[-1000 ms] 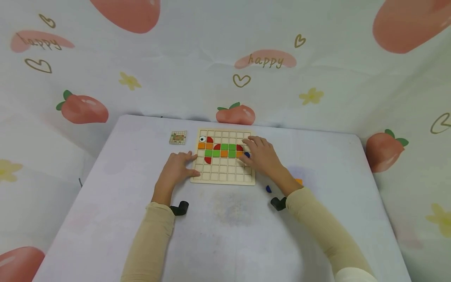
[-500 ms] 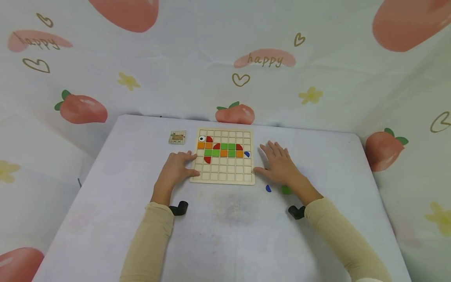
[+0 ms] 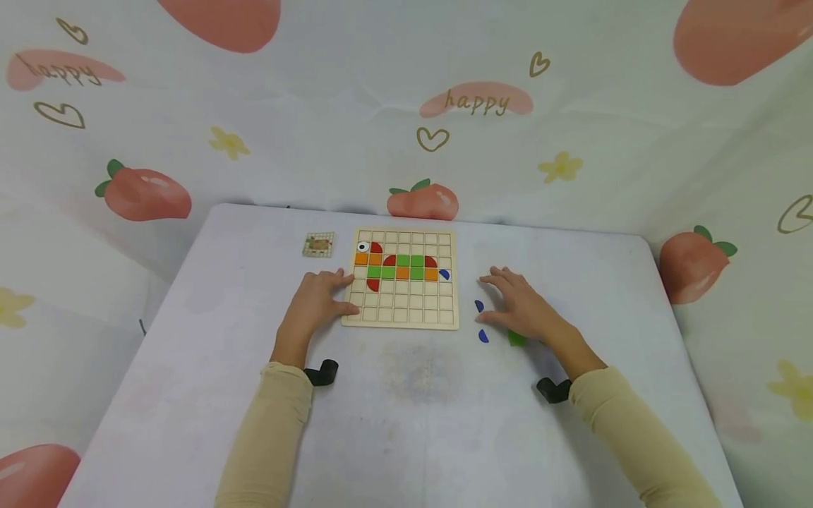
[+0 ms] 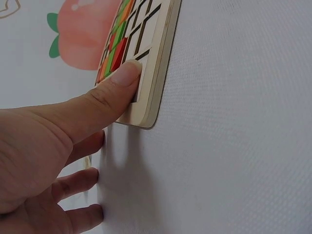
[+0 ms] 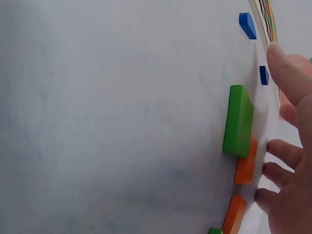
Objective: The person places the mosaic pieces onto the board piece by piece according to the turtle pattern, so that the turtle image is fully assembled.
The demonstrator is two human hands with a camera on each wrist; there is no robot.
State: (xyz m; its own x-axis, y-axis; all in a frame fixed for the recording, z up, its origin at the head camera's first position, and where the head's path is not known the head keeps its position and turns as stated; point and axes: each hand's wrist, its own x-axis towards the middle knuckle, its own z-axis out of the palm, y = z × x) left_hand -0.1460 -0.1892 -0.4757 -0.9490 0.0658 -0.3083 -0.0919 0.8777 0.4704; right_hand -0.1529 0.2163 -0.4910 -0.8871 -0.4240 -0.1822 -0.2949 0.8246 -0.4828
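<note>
My left hand [image 3: 315, 300] rests at the left side of a wooden grid board [image 3: 406, 316]; its thumb lies on the near-left corner. Orange, green and red pieces fill several board cells, with a white eye piece [image 3: 363, 247] at the upper left. A blue half-round piece [image 3: 444, 274] sits tilted in a right-hand cell. Over the table right of the board, my right hand [image 3: 527, 310] holds nothing, fingers spread. Two loose blue pieces [image 3: 479, 306] lie near its thumb. A green block [image 5: 238, 122] and orange blocks [image 5: 247, 165] show below it in the right wrist view.
A small picture card [image 3: 318, 245] with a gridded drawing lies left of the board's far corner. The white-covered table [image 3: 406, 437] meets a fruit-printed backdrop [image 3: 356, 155] behind. Black wrist mounts [image 3: 322, 372] stick out from both wrists.
My right hand has let go of the blue piece on the board and moved right, off the board, uncovering loose blue and green pieces. The left hand stays put.
</note>
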